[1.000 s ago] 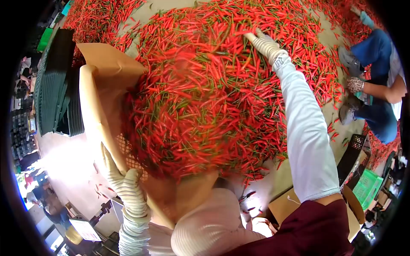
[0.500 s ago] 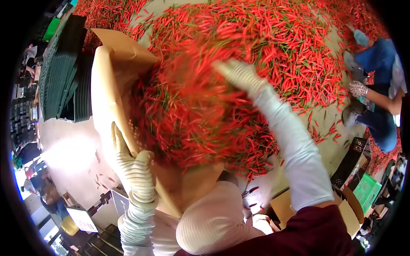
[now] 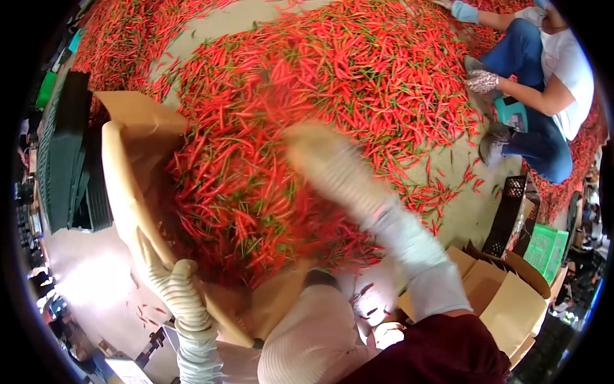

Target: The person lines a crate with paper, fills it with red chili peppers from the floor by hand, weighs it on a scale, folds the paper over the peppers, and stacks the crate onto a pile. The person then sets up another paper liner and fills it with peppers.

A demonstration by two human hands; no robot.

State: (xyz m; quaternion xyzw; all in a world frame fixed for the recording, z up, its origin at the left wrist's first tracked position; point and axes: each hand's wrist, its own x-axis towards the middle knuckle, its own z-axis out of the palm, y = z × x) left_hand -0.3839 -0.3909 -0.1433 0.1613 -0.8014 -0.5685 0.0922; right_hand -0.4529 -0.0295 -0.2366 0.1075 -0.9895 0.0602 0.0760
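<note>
My gloved left hand (image 3: 176, 281) is closed round the side wall of a cardboard box (image 3: 115, 173), fingers along its outside and thumb at the rim. The box is tilted, its mouth facing the heap of red chillies (image 3: 384, 83), and many chillies lie in and across its opening. Over the chillies in front of the box is my gloved right hand (image 3: 323, 157). Motion smears its fingers, so I cannot make out whether it holds any. My knee (image 3: 313, 326) is beside the box's lower flap.
Stacked dark green crates (image 3: 64, 153) stand left of the box. A person (image 3: 566, 83) crouches at the heap's right side. Near my right arm are an open cardboard box (image 3: 511, 307), a dark crate (image 3: 508, 214) and a green crate (image 3: 547, 249). Loose chillies dot the floor.
My right hand has swept left and towards me, over the chillies by the box. My left hand keeps its hold on the box. The view has shifted, showing more of the crouching person.
</note>
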